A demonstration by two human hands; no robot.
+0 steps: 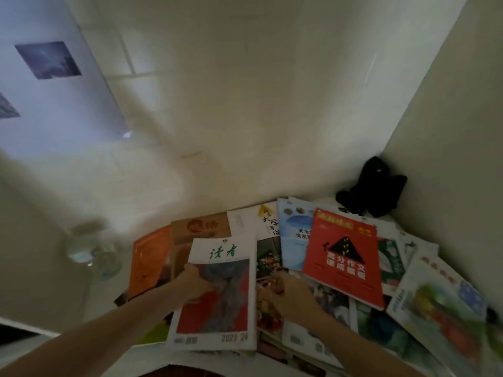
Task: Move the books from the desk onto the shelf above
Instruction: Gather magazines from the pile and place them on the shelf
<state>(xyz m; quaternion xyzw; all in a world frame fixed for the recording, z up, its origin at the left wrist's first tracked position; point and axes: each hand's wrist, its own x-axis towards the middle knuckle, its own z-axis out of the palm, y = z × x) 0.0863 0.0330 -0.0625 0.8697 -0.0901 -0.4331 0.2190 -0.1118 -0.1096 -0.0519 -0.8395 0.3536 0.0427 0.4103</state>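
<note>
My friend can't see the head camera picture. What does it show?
Two bare hands, left and right, reach onto magazines spread over a desk; the left touches a white and red magazine. A black plush toy sits in the corner.

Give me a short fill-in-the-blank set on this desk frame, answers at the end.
1. The left hand grips the magazine dated 2023 on its ____ edge.
2. The book with the black triangle has a ____ cover.
3. The black soft toy sits in the ____ of the walls.
4. The clear jar stands to the ____ of the spread books.

Answers: left; red; corner; left
</note>
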